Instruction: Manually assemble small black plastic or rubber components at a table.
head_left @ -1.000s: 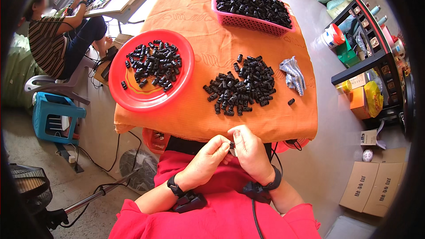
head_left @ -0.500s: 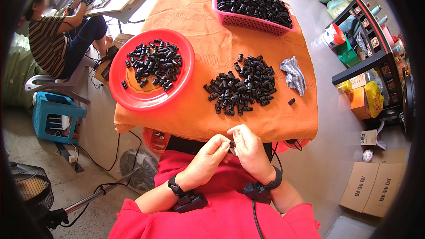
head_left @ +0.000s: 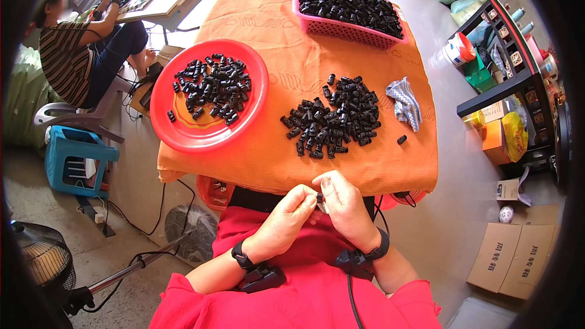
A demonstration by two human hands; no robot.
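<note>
At the table's near edge my left hand (head_left: 290,216) and my right hand (head_left: 342,204) meet over my lap. Both have their fingers closed in a pinch around one small black cord lock (head_left: 319,197), mostly covered by the fingertips. A bit of something pale shows under the right fingers, too small to make out. Just beyond the hands lies a loose heap of black cord locks (head_left: 335,119). To its left, a red round plate (head_left: 167,133) holds another batch of them. One single cord lock (head_left: 401,139) lies apart on the right.
A pink basket (head_left: 353,31) full of small black parts stands at the far side of the orange-covered table (head_left: 268,167). A crumpled checked cloth (head_left: 403,102) lies right of the heap. A fan (head_left: 42,256) stands low left; a person (head_left: 79,55) sits beyond it at another table.
</note>
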